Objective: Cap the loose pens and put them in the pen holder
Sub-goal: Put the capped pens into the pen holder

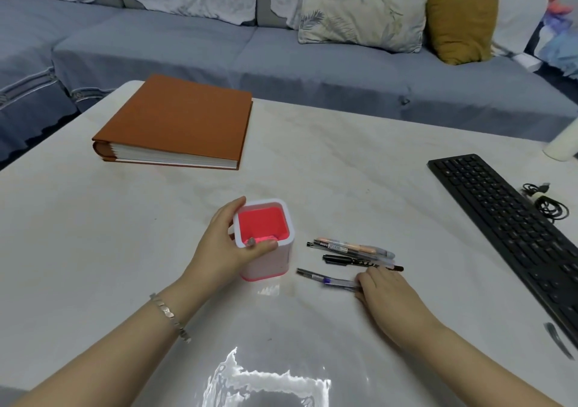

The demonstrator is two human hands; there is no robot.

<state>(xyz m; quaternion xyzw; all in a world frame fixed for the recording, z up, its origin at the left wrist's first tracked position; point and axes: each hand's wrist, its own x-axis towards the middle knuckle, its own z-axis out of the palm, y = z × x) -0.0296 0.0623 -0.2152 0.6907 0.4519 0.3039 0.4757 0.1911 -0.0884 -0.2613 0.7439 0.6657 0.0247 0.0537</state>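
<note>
The left hand (228, 247) wraps its grip around a white holder (266, 237) with a pink inside, standing upright mid-worktop. The right hand (384, 291) pinches the end of a clear pen (328, 279), with more pens (353, 251) lying just beyond. The pale glossy worktop (344, 162) also carries a brown album (181, 122) and a black keyboard (506, 225), with a blue sofa (219, 50) behind.

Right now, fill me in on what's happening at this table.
A person is tidying pens. The left hand grips the pink-and-white pen holder, which stands upright with no pens standing in it. The right hand rests on the nearest of the loose pens lying beside the holder. A keyboard and a brown album sit untouched.
</note>
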